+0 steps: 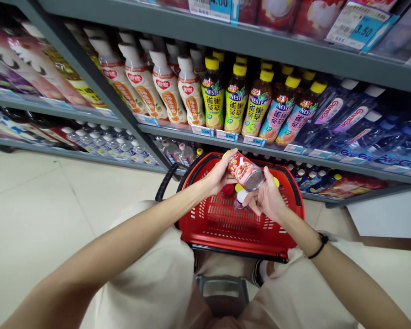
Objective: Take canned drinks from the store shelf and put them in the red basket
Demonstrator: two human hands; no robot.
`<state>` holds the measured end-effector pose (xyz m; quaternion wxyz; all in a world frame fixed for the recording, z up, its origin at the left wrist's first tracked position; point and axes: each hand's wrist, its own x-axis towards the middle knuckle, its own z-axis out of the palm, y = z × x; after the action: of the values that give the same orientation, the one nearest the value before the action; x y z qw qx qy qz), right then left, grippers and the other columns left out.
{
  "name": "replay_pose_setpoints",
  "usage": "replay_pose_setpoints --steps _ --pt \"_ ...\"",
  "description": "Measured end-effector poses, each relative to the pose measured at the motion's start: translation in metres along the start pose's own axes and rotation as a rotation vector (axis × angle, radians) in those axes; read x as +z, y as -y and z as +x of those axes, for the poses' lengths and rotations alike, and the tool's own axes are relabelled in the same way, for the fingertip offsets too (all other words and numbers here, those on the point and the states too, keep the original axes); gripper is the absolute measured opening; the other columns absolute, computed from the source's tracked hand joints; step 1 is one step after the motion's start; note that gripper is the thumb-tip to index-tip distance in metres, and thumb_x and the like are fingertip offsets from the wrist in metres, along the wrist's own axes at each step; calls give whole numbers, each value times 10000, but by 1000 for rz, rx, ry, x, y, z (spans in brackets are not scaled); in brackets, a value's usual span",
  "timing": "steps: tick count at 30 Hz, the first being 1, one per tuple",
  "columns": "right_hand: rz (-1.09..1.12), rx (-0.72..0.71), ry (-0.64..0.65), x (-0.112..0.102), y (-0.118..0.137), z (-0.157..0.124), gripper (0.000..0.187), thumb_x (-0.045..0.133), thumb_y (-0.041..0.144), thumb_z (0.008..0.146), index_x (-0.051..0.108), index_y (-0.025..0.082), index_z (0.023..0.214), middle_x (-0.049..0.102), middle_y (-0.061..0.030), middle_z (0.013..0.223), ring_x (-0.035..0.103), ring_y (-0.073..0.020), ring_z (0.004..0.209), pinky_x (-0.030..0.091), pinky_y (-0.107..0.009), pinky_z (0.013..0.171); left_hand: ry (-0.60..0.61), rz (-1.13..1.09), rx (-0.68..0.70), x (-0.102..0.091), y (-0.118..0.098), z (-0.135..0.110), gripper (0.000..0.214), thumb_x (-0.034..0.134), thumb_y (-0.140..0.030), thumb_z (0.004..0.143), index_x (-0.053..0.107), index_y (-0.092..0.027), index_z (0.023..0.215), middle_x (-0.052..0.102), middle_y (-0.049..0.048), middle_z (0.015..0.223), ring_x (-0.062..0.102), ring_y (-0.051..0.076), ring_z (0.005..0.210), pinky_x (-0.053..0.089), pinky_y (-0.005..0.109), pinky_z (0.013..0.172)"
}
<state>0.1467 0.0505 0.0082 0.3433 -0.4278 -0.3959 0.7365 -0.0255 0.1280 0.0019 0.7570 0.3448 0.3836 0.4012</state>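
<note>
A red and pink can [241, 169] with a picture on its label lies tilted between my hands, its silver metal end facing me to the lower right. My left hand [222, 173] wraps round the can's left end. Against the metal end, my right hand [265, 195] grips with thumb and fingers. Below them stands a red shopping basket [205, 233] with a black rim. Inside it, partly hidden by my hands, are a bottle with a white cap [241, 197], a red item [228, 190] and some yellow-capped items.
Shelves in front hold yellow-capped tea bottles [236, 98], white-capped milk drink bottles [164, 89] and blue-tinted water bottles [356, 123]. Price tags [359, 27] line the shelf edges. The basket's black handle [164, 183] leans out left. A grey stool [222, 292] is between my legs.
</note>
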Motion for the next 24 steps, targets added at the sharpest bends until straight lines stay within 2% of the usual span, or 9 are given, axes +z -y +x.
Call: replay_pose_setpoints --steps 3,5,9,12,16,20,22,24 --pt "20 4 -44 0 3 -1 870 251 898 932 682 143 955 734 -147 678 529 -160 371 310 -250 388 7 -5 63 1 -4 2 526 761 -674 788 671 -188 965 751 67 928 672 202 785 554 286 639" --pt "29 -39 -80 -1 3 1 786 383 884 918 667 151 934 748 -151 729 625 -184 477 403 -255 439 2 -16 116 1 -10 4 489 792 -617 783 693 -183 987 755 65 953 665 196 801 543 270 629" --pt "-59 -250 -194 -4 -3 7 614 801 750 750 574 197 890 749 -95 777 735 -225 669 519 -269 544 20 -54 188 -4 -22 6 427 816 -511 799 742 -164 1036 768 78 1060 686 197 906 573 284 778" --pt "-186 -453 -331 -8 -11 10 609 951 556 669 525 223 951 749 -54 856 737 -204 737 575 -287 626 34 -52 217 -8 -27 6 447 811 -503 808 750 -168 1098 769 90 1119 700 230 1015 577 332 895" --pt "-481 -730 -435 -19 -15 8 601 933 423 750 551 237 1175 729 -92 1158 736 -225 945 625 -377 836 44 9 229 -11 -26 3 492 774 -553 826 739 -177 1142 766 92 1125 700 246 1060 565 343 922" --pt "-942 -993 -470 -32 -4 0 561 861 364 850 575 239 1316 651 -133 1336 643 -311 1249 521 -517 1109 8 65 201 -10 -22 4 487 763 -575 820 731 -188 1114 769 81 1100 704 233 1003 575 311 837" --pt "-1068 -1073 -429 -35 2 -3 527 807 326 903 566 250 1365 622 -133 1384 598 -316 1321 486 -524 1153 6 107 218 -9 -21 5 501 742 -597 831 731 -181 1110 768 91 1102 710 234 981 584 299 785" --pt "-1111 -1092 -415 -36 6 -5 510 776 309 927 555 252 1383 622 -127 1383 604 -305 1308 496 -504 1140 18 171 261 -12 -20 7 533 731 -622 838 727 -178 1133 765 99 1103 715 235 950 597 299 737"
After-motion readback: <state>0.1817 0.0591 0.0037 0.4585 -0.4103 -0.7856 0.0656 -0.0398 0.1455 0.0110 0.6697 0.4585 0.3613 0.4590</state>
